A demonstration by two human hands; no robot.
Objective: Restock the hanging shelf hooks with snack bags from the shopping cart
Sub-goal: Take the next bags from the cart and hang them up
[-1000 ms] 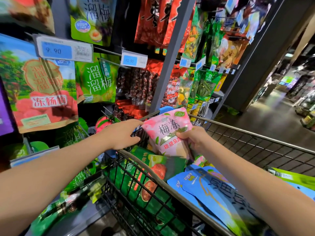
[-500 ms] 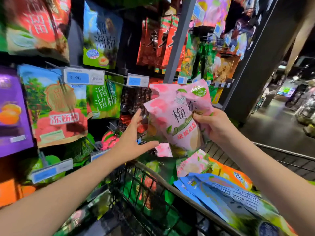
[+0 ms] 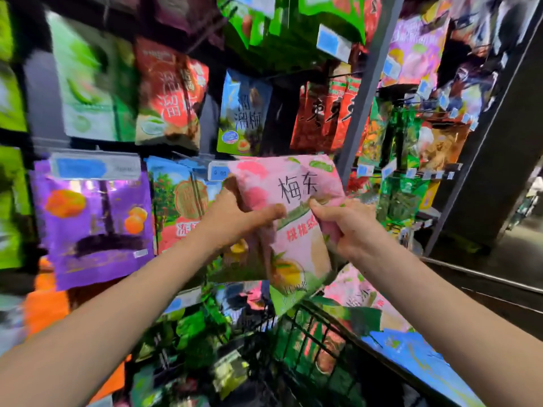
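A pink snack bag (image 3: 296,201) with black characters is held up in front of the hanging shelf, above the shopping cart (image 3: 317,345). My left hand (image 3: 235,218) grips its left side, thumb across the front. My right hand (image 3: 343,227) pinches its right edge. The bag stands roughly upright, its top near a blue price tag (image 3: 219,171). More snack bags lie in the cart, among them a pink one (image 3: 352,292) and a blue one (image 3: 417,356). The view is blurred.
Hooks carry many hanging bags: a purple bag (image 3: 94,227) at left, a red-and-blue bag (image 3: 179,201) behind my left hand, a red bag (image 3: 170,92) and a blue-green bag (image 3: 244,113) above. A grey upright post (image 3: 364,92) divides the shelf. An aisle opens at far right.
Both hands have lifted the pink bag out of the cart and up toward the shelf. My left hand, open beside it before, now grips it. The camera has tilted up.
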